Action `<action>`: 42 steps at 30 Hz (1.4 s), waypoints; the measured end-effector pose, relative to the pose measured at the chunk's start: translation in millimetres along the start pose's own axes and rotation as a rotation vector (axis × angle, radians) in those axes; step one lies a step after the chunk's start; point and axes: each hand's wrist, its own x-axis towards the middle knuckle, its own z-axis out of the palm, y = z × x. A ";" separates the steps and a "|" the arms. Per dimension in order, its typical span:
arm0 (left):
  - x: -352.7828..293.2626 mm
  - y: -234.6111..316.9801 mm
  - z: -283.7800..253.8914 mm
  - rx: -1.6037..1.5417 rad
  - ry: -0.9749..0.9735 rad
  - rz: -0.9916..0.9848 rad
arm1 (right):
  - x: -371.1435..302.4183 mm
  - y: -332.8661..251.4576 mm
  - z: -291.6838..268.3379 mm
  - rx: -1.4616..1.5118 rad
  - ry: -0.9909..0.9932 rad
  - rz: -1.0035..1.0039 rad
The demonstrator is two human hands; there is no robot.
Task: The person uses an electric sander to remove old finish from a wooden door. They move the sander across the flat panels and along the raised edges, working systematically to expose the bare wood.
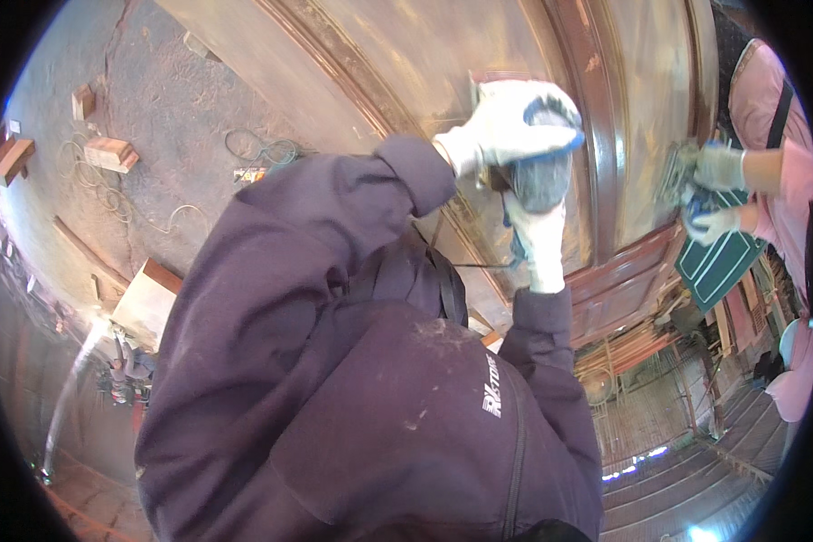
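A large brown wooden door panel [479, 41] with raised mouldings lies before me. Both my hands wear white gloves and grip one grey and blue electric sander [542, 181] on the panel. My left hand [506, 126] wraps over its front end, above a flat reddish-edged pad. Around the rear of the body, nearer to me, my right hand [544, 244] is closed. A dark cord trails left from the rear end. Dust and pale scuffs mark the wood around the tool. My fingers partly hide the sander's shape.
At the right, a co-worker in pink [759, 99] works with gloved hands on the panel's far side, by a dark green lined board [718, 262]. Wood blocks [110, 154] and loose cable [262, 146] lie on the concrete floor to the left. Timber is stacked at lower right.
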 end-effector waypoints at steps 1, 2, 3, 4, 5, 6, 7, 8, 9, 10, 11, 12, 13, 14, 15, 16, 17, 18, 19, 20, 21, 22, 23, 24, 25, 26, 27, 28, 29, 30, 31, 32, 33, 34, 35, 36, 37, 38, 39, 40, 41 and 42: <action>4.7 -7.5 -4.2 -0.037 0.029 -0.023 | 4.9 -22.6 0.2 0.060 -0.031 0.109; 6.2 -8.4 -6.4 -0.073 0.060 -0.044 | 7.8 -47.4 -3.1 0.120 -0.062 0.214; 0.5 -8.3 -2.7 -0.119 0.042 -0.066 | 0.3 -27.9 -1.3 0.099 -0.038 0.195; -6.5 -0.8 2.5 -0.019 -0.020 -0.080 | -11.6 9.1 0.0 0.077 -0.009 0.173; -14.6 -3.3 12.8 0.087 -0.038 -0.068 | -24.1 24.9 -3.8 0.104 -0.002 0.148; -24.0 -12.4 26.7 0.190 -0.047 -0.059 | -36.5 39.5 -8.0 0.129 -0.001 0.120; -32.7 -24.0 41.2 0.192 -0.049 -0.080 | -48.4 24.4 -15.3 0.120 -0.031 0.282; -38.1 -25.1 53.8 0.187 -0.061 -0.099 | -57.1 7.9 -22.1 0.106 -0.051 0.450; -43.7 -27.3 61.6 0.149 -0.069 -0.131 | -62.6 11.0 -23.3 0.096 -0.026 0.421; -40.7 -25.7 63.4 0.150 -0.086 -0.142 | -67.8 18.7 -24.0 0.089 0.005 0.389; -35.1 -23.5 62.3 0.161 -0.099 -0.151 | -68.7 26.7 -23.1 0.089 0.033 0.351; -28.9 -22.0 60.0 0.172 -0.114 -0.163 | -60.1 36.0 -22.5 0.099 0.037 0.294; -19.3 -18.7 53.5 0.124 -0.063 -0.100 | -46.2 47.9 -20.1 0.114 0.049 0.245; -11.3 -24.1 40.8 0.007 -0.039 -0.070 | -29.4 18.7 -17.0 0.174 -0.024 0.300; -4.1 -16.1 23.9 -0.087 -0.030 -0.076 | -14.0 -12.0 -16.5 0.226 -0.084 0.365; 8.5 -8.6 4.6 0.014 -0.014 -0.029 | 4.3 -20.3 -10.8 0.119 -0.104 0.281; 17.3 1.1 -17.1 0.058 0.024 0.007 | 22.3 -34.9 -0.5 0.088 -0.032 0.083; 23.7 22.6 -32.3 0.015 0.077 0.010 | 38.0 -52.5 6.3 0.028 0.072 -0.109; 32.3 29.5 -49.8 0.039 0.074 0.091 | 53.0 -68.3 10.8 0.000 0.061 -0.110; 43.0 -3.3 -80.0 0.042 0.187 0.066 | 66.3 -90.5 21.4 0.017 0.039 -0.154; 51.6 36.2 -69.3 -0.135 0.158 0.131 | 81.6 -103.4 25.2 0.026 0.048 -0.168; 63.2 46.1 -85.5 -0.050 0.106 0.157 | 89.1 -117.0 24.6 0.068 0.068 -0.234; 66.6 40.4 -112.8 -0.067 0.130 0.206 | 90.0 -135.0 34.4 0.023 0.026 -0.210; 69.7 33.0 -131.0 -0.091 0.137 0.259 | 87.9 -149.9 41.4 -0.023 0.000 -0.180; 68.6 24.1 -134.5 -0.044 0.183 0.244 | 80.9 -146.0 55.5 -0.039 0.068 -0.180; 64.9 19.1 -136.9 0.002 0.229 0.223 | 72.1 -135.9 64.0 -0.053 0.134 -0.171; 35.3 25.5 -129.8 0.013 0.113 0.122 | 57.3 -124.5 54.4 0.061 0.034 -0.156; 22.1 14.9 -122.5 0.011 0.087 0.140 | 38.9 -113.2 48.4 0.090 0.023 -0.180; 15.3 14.0 -95.5 0.104 0.058 0.188 | 27.1 -93.3 40.5 0.107 0.037 -0.185; -2.0 11.5 -57.9 0.195 0.040 0.233 | 10.7 -69.8 32.5 0.123 0.040 -0.190; -16.4 2.8 -28.3 0.065 0.059 0.184 | -8.1 -47.8 24.4 0.124 0.047 -0.165; -29.8 -12.6 0.2 -0.067 0.081 0.140 | -25.4 -22.9 15.9 0.122 0.055 -0.145; -44.2 -28.5 26.3 -0.040 0.056 0.107 | -42.9 4.5 9.0 0.113 0.044 -0.072; -59.2 -41.7 50.4 -0.008 0.037 0.071 | -61.5 29.5 1.2 0.137 0.049 -0.039; -74.2 -54.1 79.2 -0.010 0.028 0.037 | -80.8 57.1 -7.7 0.188 0.055 -0.055; -86.0 -67.1 111.0 -0.022 0.003 0.007 | -96.9 91.9 -16.6 0.093 0.080 -0.068; -102.1 -73.9 137.1 0.024 0.003 -0.003 | -115.4 114.9 -24.7 0.080 0.140 -0.094; -118.7 -79.9 158.4 0.074 0.012 -0.009 | -128.4 142.7 -28.9 0.195 0.056 0.018; -131.6 -93.4 177.9 0.094 0.011 0.019 | -144.6 157.9 -35.1 0.107 0.127 -0.064; -143.0 -103.5 193.9 0.115 0.014 0.048 | -153.3 191.3 -36.3 0.069 0.113 -0.037; -153.1 -112.9 208.8 0.207 0.009 0.079 | -164.5 209.6 -45.3 0.052 0.085 -0.031; -165.4 -116.0 219.7 0.300 0.014 0.103 | -171.7 229.9 -51.1 0.054 -0.001 0.039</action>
